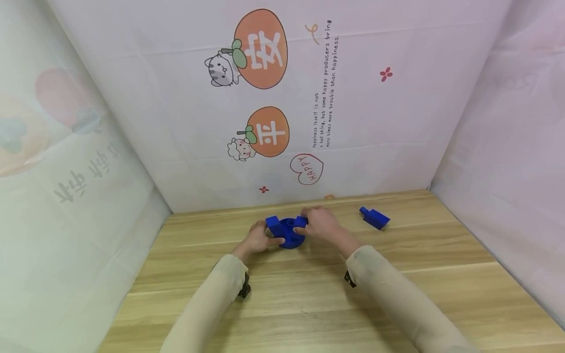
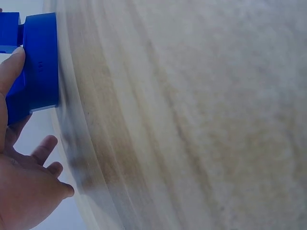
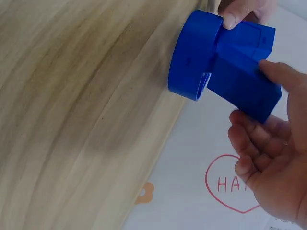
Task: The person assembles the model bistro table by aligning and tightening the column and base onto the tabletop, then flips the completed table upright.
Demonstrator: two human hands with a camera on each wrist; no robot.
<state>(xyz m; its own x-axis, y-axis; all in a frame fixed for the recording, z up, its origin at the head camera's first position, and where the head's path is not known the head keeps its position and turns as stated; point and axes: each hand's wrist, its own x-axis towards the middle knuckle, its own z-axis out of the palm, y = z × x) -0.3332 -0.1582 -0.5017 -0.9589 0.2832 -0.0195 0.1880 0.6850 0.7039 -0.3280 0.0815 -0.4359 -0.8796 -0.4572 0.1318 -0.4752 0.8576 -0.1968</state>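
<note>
A blue round base (image 1: 291,241) with holes in its top lies flat on the table. On its left side stands a blue block (image 1: 274,226). My left hand (image 1: 256,239) grips the base on that side, its thumb near where the block meets the base and its fingers partly hidden behind. A second blue block (image 3: 247,86) slants up from the base's right side. My right hand (image 1: 322,225) pinches this block between thumb and fingers. Whether its lower end is seated in a hole is hidden.
Another blue block (image 1: 376,218) with a narrow knobbed end lies on its side to the right. The wood-grain table (image 1: 300,304) meets a printed white cloth wall (image 1: 362,162) just behind the base. More white cloth hangs at both sides.
</note>
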